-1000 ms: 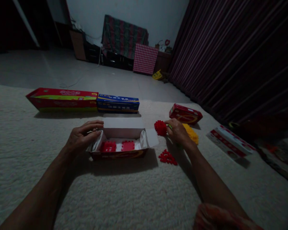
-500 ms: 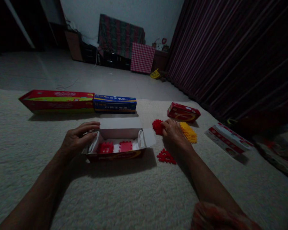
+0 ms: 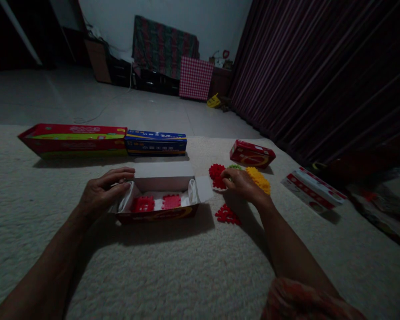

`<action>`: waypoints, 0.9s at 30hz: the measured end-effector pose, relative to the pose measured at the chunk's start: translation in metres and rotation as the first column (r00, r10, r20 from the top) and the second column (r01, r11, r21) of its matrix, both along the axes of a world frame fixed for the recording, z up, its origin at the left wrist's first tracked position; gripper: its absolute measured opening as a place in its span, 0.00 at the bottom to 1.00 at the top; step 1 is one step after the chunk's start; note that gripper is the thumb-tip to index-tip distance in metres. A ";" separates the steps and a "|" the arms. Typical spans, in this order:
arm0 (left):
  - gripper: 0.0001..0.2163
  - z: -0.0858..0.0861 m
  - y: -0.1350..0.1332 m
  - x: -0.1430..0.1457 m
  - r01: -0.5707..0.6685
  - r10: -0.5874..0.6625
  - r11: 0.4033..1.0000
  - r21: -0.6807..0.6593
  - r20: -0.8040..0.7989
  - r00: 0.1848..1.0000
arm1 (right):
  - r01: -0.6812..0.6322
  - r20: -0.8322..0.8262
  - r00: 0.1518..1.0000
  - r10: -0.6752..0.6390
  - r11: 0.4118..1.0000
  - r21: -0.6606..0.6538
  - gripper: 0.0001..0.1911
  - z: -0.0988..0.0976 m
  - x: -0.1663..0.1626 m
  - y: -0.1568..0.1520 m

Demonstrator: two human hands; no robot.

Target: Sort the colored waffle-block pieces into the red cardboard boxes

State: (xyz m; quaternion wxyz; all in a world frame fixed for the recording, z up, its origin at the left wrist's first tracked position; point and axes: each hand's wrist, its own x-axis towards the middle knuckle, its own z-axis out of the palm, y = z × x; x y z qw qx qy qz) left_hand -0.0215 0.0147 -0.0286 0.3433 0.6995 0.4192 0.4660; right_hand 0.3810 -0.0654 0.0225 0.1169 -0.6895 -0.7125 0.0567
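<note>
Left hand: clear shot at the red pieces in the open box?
Probably yes. The left hand holds the left end of the open box, the lid is folded back, and nothing covers the red pieces lying just beside its fingers.

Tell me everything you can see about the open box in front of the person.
The open box is a low cardboard carton, red outside, white inside, lying flat on the pale rug. Its lid flap stands open at the back. Two red toothed pieces lie inside. The left hand holds its left end.
</note>
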 end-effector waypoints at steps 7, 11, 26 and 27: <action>0.11 0.005 -0.002 0.003 -0.011 0.011 1.000 -0.019 0.013 1.000 | -0.025 -0.036 0.999 0.019 0.981 -0.191 0.10 0.005 -0.010 -0.004; 0.10 0.004 -0.002 0.002 -0.003 0.003 1.000 -0.007 0.006 1.000 | 0.016 0.048 0.999 -0.007 0.983 -0.185 0.10 0.001 -0.009 -0.007; 0.11 0.005 -0.001 0.005 0.008 -0.009 1.000 0.026 0.039 0.999 | 0.047 0.102 0.994 -0.039 0.995 -0.083 0.10 0.017 -0.004 -0.004; 0.11 0.005 -0.001 0.005 0.010 -0.011 1.000 0.029 0.044 0.999 | 0.038 0.074 0.997 -0.036 0.999 -0.028 0.10 0.027 -0.006 -0.005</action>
